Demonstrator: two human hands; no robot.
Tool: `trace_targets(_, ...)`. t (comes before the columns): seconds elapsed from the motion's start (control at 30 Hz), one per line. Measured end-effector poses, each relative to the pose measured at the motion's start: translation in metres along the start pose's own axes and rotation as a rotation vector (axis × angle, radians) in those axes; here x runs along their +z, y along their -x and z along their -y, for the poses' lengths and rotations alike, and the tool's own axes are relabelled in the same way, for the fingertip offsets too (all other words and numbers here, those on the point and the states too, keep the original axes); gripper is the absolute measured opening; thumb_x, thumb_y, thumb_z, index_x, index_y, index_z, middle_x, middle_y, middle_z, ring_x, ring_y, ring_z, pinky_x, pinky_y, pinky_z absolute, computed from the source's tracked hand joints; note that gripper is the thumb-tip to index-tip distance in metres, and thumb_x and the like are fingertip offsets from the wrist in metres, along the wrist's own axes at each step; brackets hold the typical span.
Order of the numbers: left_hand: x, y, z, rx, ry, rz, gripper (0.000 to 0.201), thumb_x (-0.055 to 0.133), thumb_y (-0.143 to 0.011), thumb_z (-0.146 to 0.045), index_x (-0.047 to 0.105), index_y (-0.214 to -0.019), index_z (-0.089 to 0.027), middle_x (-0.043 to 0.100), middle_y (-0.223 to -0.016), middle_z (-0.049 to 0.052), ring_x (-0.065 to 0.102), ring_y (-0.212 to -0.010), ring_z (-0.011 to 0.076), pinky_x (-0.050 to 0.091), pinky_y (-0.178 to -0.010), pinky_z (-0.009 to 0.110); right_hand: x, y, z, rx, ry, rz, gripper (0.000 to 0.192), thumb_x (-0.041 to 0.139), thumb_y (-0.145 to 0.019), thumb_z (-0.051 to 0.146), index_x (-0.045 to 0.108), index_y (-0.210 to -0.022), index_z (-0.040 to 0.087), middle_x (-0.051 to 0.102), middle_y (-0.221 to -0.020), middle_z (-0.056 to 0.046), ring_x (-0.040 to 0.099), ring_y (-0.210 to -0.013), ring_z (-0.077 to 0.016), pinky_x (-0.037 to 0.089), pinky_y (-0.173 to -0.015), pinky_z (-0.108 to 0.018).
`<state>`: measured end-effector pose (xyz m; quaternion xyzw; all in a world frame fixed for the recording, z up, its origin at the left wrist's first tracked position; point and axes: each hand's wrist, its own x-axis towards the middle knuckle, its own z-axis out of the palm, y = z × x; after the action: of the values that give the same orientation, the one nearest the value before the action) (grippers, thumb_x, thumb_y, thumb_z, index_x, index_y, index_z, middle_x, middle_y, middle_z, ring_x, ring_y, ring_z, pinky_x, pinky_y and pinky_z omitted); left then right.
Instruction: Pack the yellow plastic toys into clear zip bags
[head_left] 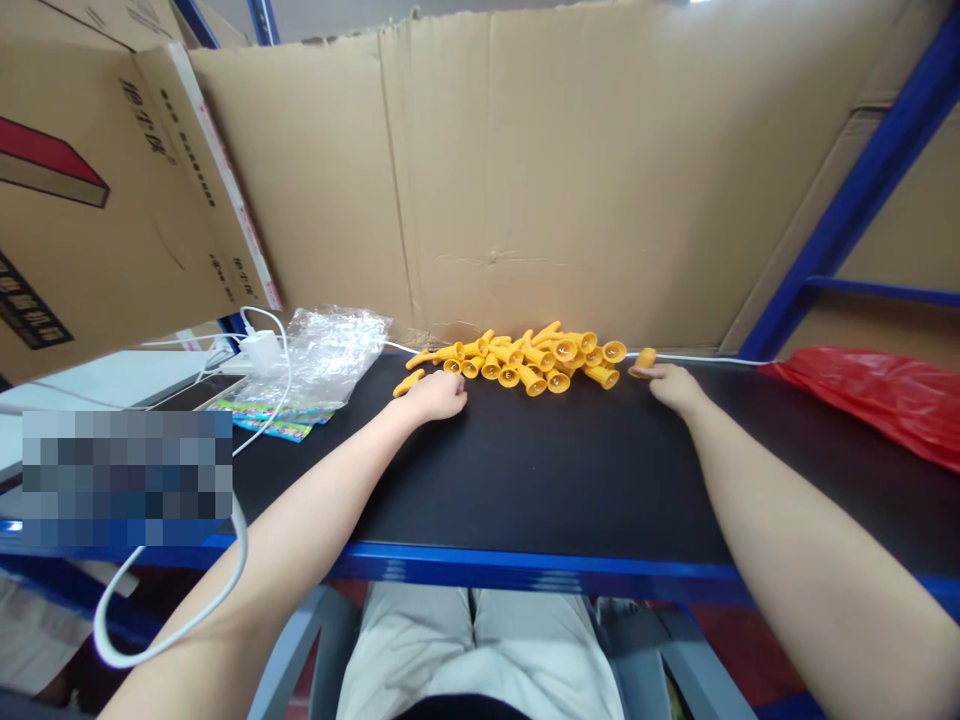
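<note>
Right fingers (657,371) touch 1 yellow piece (644,359) beside the pile (537,357)

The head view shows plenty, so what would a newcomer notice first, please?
The yellow heap of flared pieces at the back of the black tabletop would probably come first. Next come the left hand, by the heap's left end, and the right hand, touching a single yellow piece beyond the right end. The red plastic at the far right also stands out.
</note>
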<state>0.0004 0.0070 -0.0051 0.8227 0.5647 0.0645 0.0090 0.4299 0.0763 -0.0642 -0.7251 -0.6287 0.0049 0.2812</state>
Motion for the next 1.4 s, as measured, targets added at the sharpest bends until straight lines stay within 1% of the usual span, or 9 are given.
trace_targets(0.13,0.001,-0.002,-0.002,-0.031,0.114,-0.002,0.019,0.044,-0.078,-0.026,0.059,-0.085,-0.017,0.066,-0.089,0.006,0.061,-0.081,0.0181,0.045,-0.07,0.025,-0.009,0.007,0.015,0.043,0.016,0.066,0.043,0.044,-0.07,0.009,0.067,-0.106,0.016,0.062,-0.113,-0.007,0.056,-0.107,-0.0232,0.042,-0.092,-0.03)
trace_targets(0.27,-0.003,0.0,-0.003,-0.07,0.177,-0.026,0.024,0.043,-0.078,-0.025,0.053,-0.098,-0.017,0.065,-0.092,0.007,0.061,-0.082,0.0179,0.046,-0.07,0.025,-0.008,0.007,0.023,0.02,0.012,0.054,0.035,0.05,-0.072,0.016,0.069,-0.101,0.021,0.061,-0.116,-0.004,0.054,-0.109,-0.0259,0.042,-0.094,-0.034)
trace_targets(0.43,-0.02,0.008,-0.001,-0.096,-0.034,-0.055,0.025,0.045,-0.076,-0.023,0.055,-0.098,-0.017,0.062,-0.102,0.01,0.057,-0.095,0.0228,0.045,-0.079,0.03,-0.004,0.004,0.026,-0.013,-0.002,0.067,0.03,0.054,-0.071,0.022,0.07,-0.097,0.025,0.062,-0.114,-0.002,0.053,-0.11,-0.0276,0.04,-0.096,-0.039)
trace_targets(0.53,-0.026,0.013,0.002,-0.18,-0.147,0.002,0.032,0.048,-0.074,-0.023,0.054,-0.104,-0.017,0.058,-0.112,0.013,0.052,-0.105,0.0263,0.044,-0.084,0.034,-0.003,0.003,0.025,-0.048,-0.007,0.058,0.03,0.055,-0.071,0.025,0.07,-0.097,0.025,0.064,-0.109,-0.004,0.054,-0.108,-0.0272,0.041,-0.095,-0.038)
trace_targets(0.7,-0.023,0.014,0.006,-0.255,-0.268,0.154,0.041,0.05,-0.073,-0.024,0.052,-0.114,-0.019,0.049,-0.123,0.016,0.043,-0.115,0.0316,0.042,-0.088,0.041,0.001,-0.002,0.02,-0.054,0.01,0.064,0.032,0.054,-0.072,0.027,0.068,-0.101,0.023,0.064,-0.109,-0.006,0.055,-0.108,-0.0275,0.042,-0.093,-0.039)
trace_targets(0.87,-0.02,0.012,0.01,-0.278,-0.288,0.16,0.042,0.048,-0.074,-0.024,0.052,-0.115,-0.019,0.05,-0.123,0.017,0.046,-0.113,0.0322,0.043,-0.086,0.041,0.008,-0.005,0.019,-0.03,0.057,0.093,0.037,0.051,-0.076,0.03,0.063,-0.11,0.023,0.054,-0.125,-0.007,0.049,-0.115,-0.0284,0.037,-0.098,-0.044)
trace_targets(1.1,-0.021,0.007,0.02,-0.242,-0.215,0.203,0.039,0.05,-0.072,-0.028,0.052,-0.11,-0.018,0.057,-0.112,0.016,0.057,-0.1,0.0272,0.047,-0.078,0.033,0.007,-0.001,0.029,0.058,0.175,0.21,0.05,0.038,-0.083,0.044,0.042,-0.132,0.034,0.027,-0.145,-0.001,0.031,-0.128,-0.0336,0.018,-0.1,-0.064)
trace_targets(1.27,-0.017,0.004,0.018,-0.119,-0.007,0.284,0.043,0.048,-0.071,-0.036,0.048,-0.109,-0.017,0.064,-0.096,0.012,0.061,-0.056,0.0173,0.047,-0.051,0.026,0.002,0.006,0.038,0.073,0.174,0.204,0.05,0.033,-0.084,0.05,0.041,-0.132,0.037,0.028,-0.145,-0.002,0.028,-0.129,-0.0353,0.015,-0.097,-0.068)
trace_targets(1.4,-0.013,0.002,0.017,-0.073,0.052,0.259,0.038,0.046,-0.072,-0.038,0.049,-0.104,-0.017,0.065,-0.09,0.008,0.056,-0.046,0.0131,0.042,-0.043,0.024,0.001,0.008,0.04,0.1,0.2,0.228,0.055,0.028,-0.085,0.055,0.038,-0.134,0.035,0.024,-0.146,-0.005,0.024,-0.131,-0.0353,0.013,-0.097,-0.068)
